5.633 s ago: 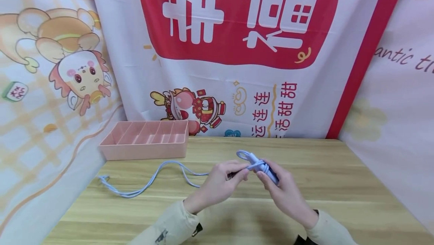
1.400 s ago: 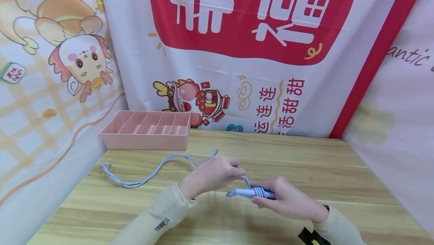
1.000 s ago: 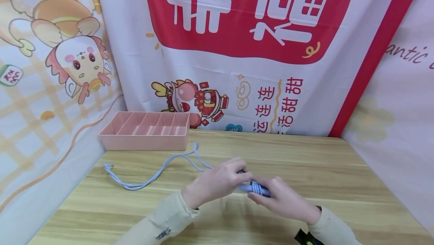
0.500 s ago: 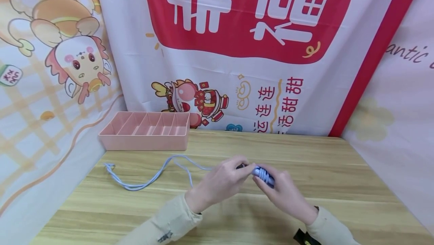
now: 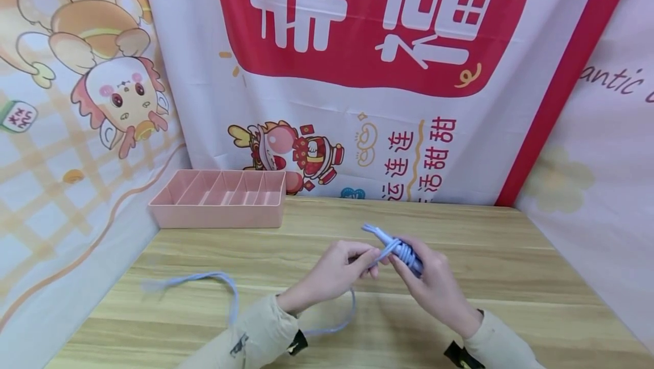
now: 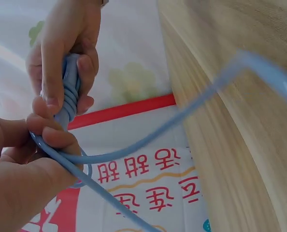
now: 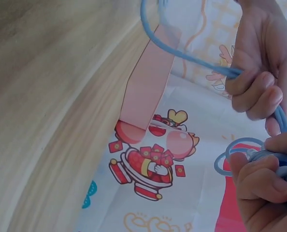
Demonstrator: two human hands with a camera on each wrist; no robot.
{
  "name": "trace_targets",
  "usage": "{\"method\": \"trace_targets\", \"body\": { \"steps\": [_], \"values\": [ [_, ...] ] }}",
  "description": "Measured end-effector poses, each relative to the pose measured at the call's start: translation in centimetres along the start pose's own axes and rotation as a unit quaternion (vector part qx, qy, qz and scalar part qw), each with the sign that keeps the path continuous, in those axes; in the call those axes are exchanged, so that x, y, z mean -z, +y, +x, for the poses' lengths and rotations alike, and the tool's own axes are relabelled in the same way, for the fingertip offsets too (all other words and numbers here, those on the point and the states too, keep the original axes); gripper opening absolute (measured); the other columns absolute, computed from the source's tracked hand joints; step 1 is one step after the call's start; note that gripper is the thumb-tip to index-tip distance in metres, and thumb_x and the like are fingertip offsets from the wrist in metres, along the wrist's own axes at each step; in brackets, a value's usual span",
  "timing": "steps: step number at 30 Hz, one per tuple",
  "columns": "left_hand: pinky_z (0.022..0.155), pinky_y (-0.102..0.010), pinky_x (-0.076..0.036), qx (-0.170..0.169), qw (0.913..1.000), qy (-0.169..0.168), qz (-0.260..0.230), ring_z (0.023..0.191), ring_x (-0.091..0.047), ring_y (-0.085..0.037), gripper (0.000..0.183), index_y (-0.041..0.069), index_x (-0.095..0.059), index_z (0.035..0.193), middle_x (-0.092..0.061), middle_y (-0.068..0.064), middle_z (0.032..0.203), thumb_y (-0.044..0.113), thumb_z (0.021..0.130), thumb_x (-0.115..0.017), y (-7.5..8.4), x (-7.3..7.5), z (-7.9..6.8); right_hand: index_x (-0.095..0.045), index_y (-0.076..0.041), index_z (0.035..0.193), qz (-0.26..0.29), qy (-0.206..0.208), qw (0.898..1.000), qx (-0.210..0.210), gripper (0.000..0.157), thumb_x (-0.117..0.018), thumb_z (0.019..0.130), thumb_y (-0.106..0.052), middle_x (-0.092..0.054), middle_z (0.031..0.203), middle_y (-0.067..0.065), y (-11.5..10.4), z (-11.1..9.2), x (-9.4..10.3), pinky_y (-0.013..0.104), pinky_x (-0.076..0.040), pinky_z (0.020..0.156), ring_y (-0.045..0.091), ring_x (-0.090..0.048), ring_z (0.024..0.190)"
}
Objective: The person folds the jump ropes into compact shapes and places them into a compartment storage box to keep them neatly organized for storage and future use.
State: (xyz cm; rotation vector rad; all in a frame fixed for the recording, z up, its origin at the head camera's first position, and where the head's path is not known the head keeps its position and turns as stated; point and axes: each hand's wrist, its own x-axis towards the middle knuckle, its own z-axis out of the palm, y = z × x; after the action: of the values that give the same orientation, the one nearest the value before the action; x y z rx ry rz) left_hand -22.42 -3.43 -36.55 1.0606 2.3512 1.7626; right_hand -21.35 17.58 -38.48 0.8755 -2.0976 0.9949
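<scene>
A light blue cord (image 5: 206,274) runs loose over the table's left side and passes behind the left sleeve. Part of it is wound in several turns around a thicker, smooth light blue piece (image 5: 383,236), which my right hand (image 5: 436,286) grips. Its narrow end sticks out up and left. Close beside it, my left hand (image 5: 332,278) pinches the cord between thumb and fingers, just short of the turns. In the left wrist view, two strands of cord (image 6: 153,137) leave that hand, one ending in a blurred thicker part. The right hand's fingers partly cover the wound piece.
A pink tray (image 5: 217,217) with several compartments stands at the table's back left corner. The wooden table (image 5: 460,250) meets printed cloth hangings (image 5: 306,96) at the back and on both sides.
The left hand has drawn more cord in, so the loose strands have slid and shifted towards the near edge. The wound piece now tilts up to the left, its narrow end showing again.
</scene>
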Motion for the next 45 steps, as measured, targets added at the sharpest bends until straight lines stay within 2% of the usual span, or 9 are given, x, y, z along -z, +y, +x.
{"method": "trace_targets", "body": {
  "steps": [3,7,15,20,25,32,35,38,45],
  "values": [
    [0.056,-0.020,-0.038,0.006,1.0000,-0.002,-0.001,0.063,-0.048,-0.007,0.023,0.011,-0.075,0.090,-0.062,0.000,0.074,0.022,0.101,-0.058,-0.4,0.3,0.1,-0.063,-0.001,0.119,0.008,-0.002,1.000,0.005,0.043,-0.077,0.080,0.009,-0.068,0.095,0.002,0.0,0.0,0.0,0.019,-0.052,0.059,0.010,-0.062,0.072],
    [0.054,-0.020,-0.038,-0.008,0.9997,0.004,0.023,0.061,-0.045,-0.006,0.020,0.013,-0.076,0.091,-0.064,0.000,0.077,0.022,0.100,-0.060,-0.9,0.5,0.2,-0.063,-0.002,0.122,0.037,-0.024,0.999,-0.032,0.040,-0.074,0.084,0.005,-0.067,0.096,0.001,0.1,-0.1,0.0,0.023,-0.053,0.059,0.010,-0.062,0.072],
    [0.054,-0.021,-0.043,-0.089,0.9918,-0.002,0.092,0.064,-0.048,-0.004,0.020,0.012,-0.077,0.101,-0.061,0.009,0.078,0.022,0.100,-0.059,-1.0,0.4,0.1,-0.059,-0.001,0.127,0.123,-0.055,0.985,-0.109,0.037,-0.067,0.091,0.004,-0.065,0.089,0.006,0.1,-0.5,-0.1,0.028,-0.052,0.050,0.015,-0.060,0.065],
    [0.061,-0.018,-0.047,-0.151,0.9784,-0.029,0.138,0.070,-0.052,-0.002,0.017,0.008,-0.076,0.100,-0.064,0.007,0.084,0.014,0.100,-0.060,-0.7,0.4,0.1,-0.058,-0.001,0.129,0.210,-0.076,0.960,-0.169,0.031,-0.059,0.098,-0.003,-0.059,0.077,0.009,-0.6,-0.5,0.2,0.026,-0.044,0.039,0.010,-0.051,0.052],
    [0.062,-0.013,-0.045,-0.205,0.9637,-0.048,0.164,0.071,-0.051,0.000,0.015,0.005,-0.075,0.100,-0.064,0.004,0.087,0.007,0.098,-0.060,-0.9,0.4,0.1,-0.058,0.000,0.130,0.260,-0.098,0.935,-0.219,0.031,-0.059,0.100,-0.011,-0.060,0.079,0.016,-1.0,-0.3,0.5,0.021,-0.038,0.038,0.009,-0.048,0.051],
    [0.060,-0.011,-0.041,-0.257,0.9480,-0.062,0.178,0.071,-0.047,0.001,0.013,0.004,-0.074,0.100,-0.063,0.003,0.087,0.002,0.096,-0.062,-0.6,0.8,0.1,-0.058,0.001,0.129,0.341,-0.145,0.879,-0.299,0.036,-0.056,0.102,-0.023,-0.062,0.088,0.021,-1.2,0.3,1.3,0.018,-0.029,0.042,0.010,-0.044,0.053],
    [0.062,-0.010,-0.042,-0.276,0.9399,-0.067,0.189,0.074,-0.048,0.001,0.014,0.003,-0.074,0.102,-0.065,0.001,0.088,0.000,0.094,-0.064,-0.8,0.8,0.3,-0.058,0.003,0.126,0.361,-0.166,0.865,-0.308,0.035,-0.053,0.104,-0.024,-0.062,0.088,0.020,-1.2,0.4,1.5,0.019,-0.028,0.043,0.010,-0.044,0.054],
    [0.065,-0.009,-0.043,-0.288,0.9331,-0.072,0.203,0.075,-0.049,0.001,0.015,0.002,-0.075,0.104,-0.066,0.000,0.090,-0.001,0.093,-0.065,-1.1,0.7,0.4,-0.060,0.003,0.119,0.353,-0.180,0.865,-0.309,0.034,-0.052,0.104,-0.026,-0.061,0.087,0.018,-1.2,0.5,1.6,0.019,-0.028,0.042,0.010,-0.044,0.055],
    [0.064,-0.006,-0.039,-0.341,0.9037,-0.062,0.252,0.071,-0.046,0.001,0.009,0.006,-0.074,0.097,-0.058,0.003,0.082,0.004,0.093,-0.067,-1.5,0.1,0.4,-0.068,0.002,0.104,0.288,-0.157,0.890,-0.318,0.030,-0.064,0.097,-0.027,-0.063,0.077,0.016,-1.3,0.3,1.1,0.017,-0.029,0.040,0.009,-0.042,0.049]
  ]
}}
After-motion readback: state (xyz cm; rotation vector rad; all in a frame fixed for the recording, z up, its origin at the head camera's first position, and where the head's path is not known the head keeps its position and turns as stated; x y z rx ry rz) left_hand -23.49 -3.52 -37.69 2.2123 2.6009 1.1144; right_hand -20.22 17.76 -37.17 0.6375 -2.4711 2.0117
